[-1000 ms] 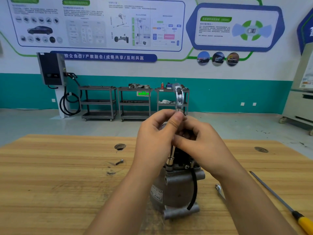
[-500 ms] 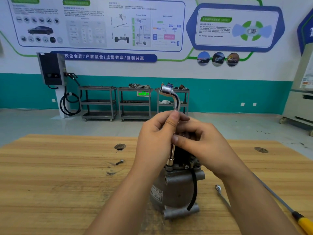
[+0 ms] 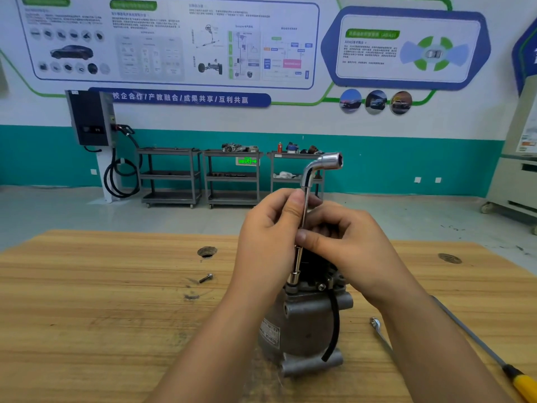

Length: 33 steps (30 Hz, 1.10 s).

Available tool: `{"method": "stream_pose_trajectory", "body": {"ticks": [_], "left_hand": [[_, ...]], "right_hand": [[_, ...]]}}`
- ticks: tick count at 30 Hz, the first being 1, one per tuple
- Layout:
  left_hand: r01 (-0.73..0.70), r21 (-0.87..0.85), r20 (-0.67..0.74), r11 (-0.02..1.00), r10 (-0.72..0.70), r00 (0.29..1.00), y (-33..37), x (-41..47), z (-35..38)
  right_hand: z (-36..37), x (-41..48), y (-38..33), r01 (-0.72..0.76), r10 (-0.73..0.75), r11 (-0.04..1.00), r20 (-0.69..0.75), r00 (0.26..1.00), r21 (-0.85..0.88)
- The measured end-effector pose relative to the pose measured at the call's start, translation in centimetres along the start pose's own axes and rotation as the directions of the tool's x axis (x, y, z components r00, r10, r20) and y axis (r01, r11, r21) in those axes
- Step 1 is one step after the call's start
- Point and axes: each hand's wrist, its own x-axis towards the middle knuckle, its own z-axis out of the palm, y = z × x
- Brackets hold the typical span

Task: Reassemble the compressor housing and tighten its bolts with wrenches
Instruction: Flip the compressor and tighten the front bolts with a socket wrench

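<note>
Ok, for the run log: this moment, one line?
left hand: grips L-wrench; right hand: grips L-wrench; socket end: on compressor bolt; loose bolt: on table

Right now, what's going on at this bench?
A person grips an L-shaped socket wrench with both the left hand and the right hand. It stands upright, its lower socket on a bolt atop the compressor housing, which stands on the wooden table. A loose bolt lies to the left; a spanner and a yellow-handled screwdriver lie to the right.
</note>
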Motion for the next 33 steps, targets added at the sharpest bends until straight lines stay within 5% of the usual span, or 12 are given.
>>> {"method": "stream_pose_trajectory", "body": {"ticks": [33], "left_hand": [[0.021, 0.010, -0.021, 1.000, -0.021, 1.000, -0.10, 0.02, 0.05]], "right_hand": [[0.11, -0.12, -0.36, -0.037, 0.037, 0.999, 0.008, 0.999, -0.023]]}}
